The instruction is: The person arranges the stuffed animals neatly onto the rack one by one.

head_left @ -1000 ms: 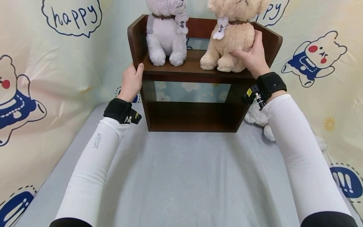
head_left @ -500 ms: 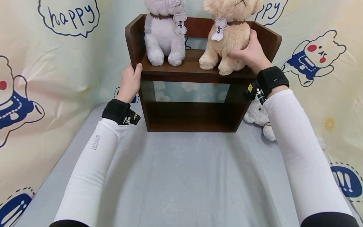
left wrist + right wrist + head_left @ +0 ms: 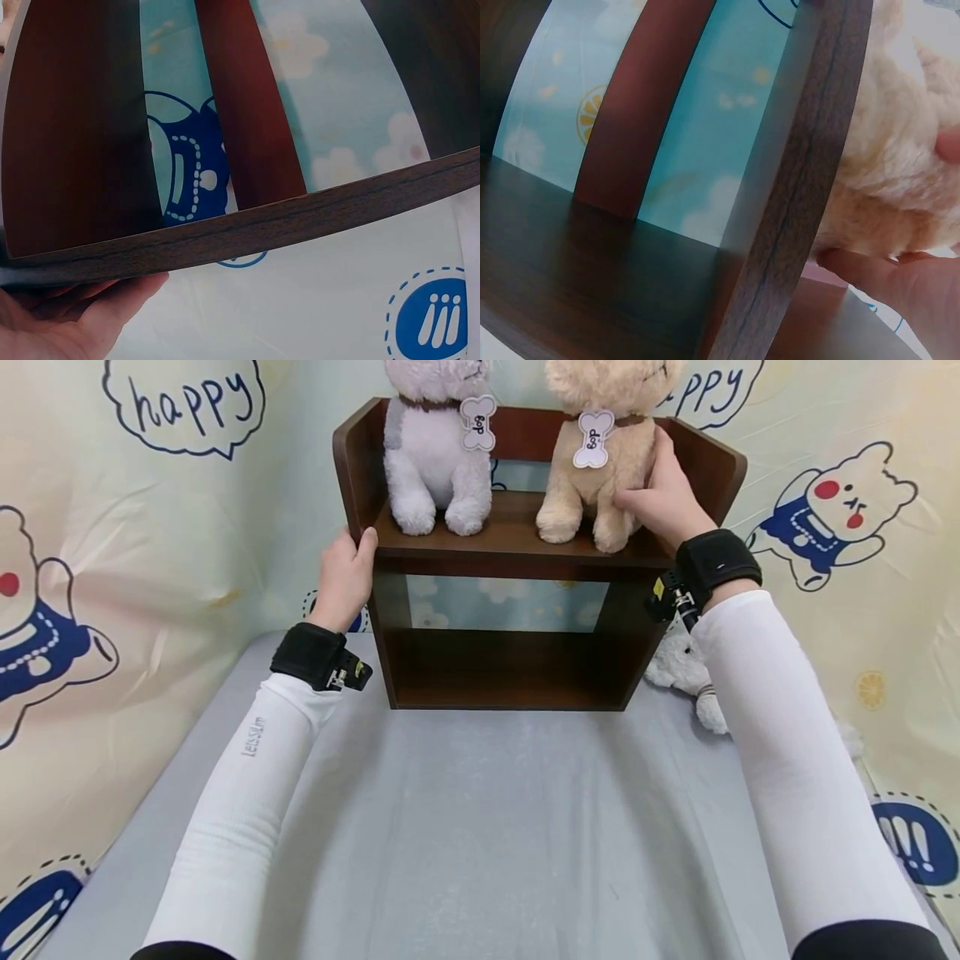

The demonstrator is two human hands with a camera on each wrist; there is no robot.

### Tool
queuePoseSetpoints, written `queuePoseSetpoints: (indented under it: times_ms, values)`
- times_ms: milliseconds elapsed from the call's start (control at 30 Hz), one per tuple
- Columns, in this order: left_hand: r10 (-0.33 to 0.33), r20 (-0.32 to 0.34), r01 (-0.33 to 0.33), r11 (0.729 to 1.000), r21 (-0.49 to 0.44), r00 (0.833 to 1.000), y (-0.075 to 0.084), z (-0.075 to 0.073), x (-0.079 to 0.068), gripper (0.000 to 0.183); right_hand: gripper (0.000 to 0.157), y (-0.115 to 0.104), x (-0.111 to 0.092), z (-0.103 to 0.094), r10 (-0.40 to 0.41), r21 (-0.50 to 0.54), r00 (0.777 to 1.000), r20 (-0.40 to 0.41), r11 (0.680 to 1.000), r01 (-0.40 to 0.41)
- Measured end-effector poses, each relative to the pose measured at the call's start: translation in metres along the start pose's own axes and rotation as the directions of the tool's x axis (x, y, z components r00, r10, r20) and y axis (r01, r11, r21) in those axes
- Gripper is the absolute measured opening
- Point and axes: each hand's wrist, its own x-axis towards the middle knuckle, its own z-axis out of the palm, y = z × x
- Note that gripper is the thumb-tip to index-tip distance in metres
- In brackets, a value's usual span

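A beige plush dog point(image 3: 592, 485) with a bone-shaped "dog" tag sits on the upper board of a dark brown wooden shelf point(image 3: 510, 558), toward its right end. My right hand point(image 3: 666, 497) grips it around its side, thumb in front; in the right wrist view, fingers press into its fur point(image 3: 900, 150). To its left sits a pale lavender plush dog point(image 3: 438, 456) with a similar tag. My left hand point(image 3: 345, 578) holds the shelf's left side, thumb by the front edge. The left wrist view shows that hand point(image 3: 82, 322) against the side panel. Both dogs' heads are cut off by the frame.
The lower compartment point(image 3: 510, 668) has an open back. Behind the shelf's right side, a white plush toy point(image 3: 686, 681) lies on the grey-covered table point(image 3: 495, 835), partly hidden by my right arm. A printed curtain point(image 3: 180, 527) hangs around the table.
The beige dog has turned from facing left to facing more forward, its tag shifting with it. My right hand has moved with its side. My left hand stays on the shelf.
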Motion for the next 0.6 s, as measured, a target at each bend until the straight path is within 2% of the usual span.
queuePoseSetpoints:
  times_ms: [167,367,600]
  values:
    - [0.004,-0.008,-0.004,1.0,0.0,1.0,-0.001,0.0,0.0,0.054,0.082,-0.001,0.006,0.004,0.037,-0.022,0.999,0.014,0.999,-0.037]
    - [0.016,-0.007,-0.016,1.0,0.003,1.0,-0.001,0.001,0.001,0.054,0.081,-0.004,0.012,0.008,0.086,0.026,0.994,0.067,0.996,-0.088]
    - [0.012,0.001,-0.012,1.0,-0.01,1.0,-0.002,0.0,0.002,0.055,0.076,-0.008,0.015,0.007,0.154,-0.106,0.967,0.201,0.985,-0.135]
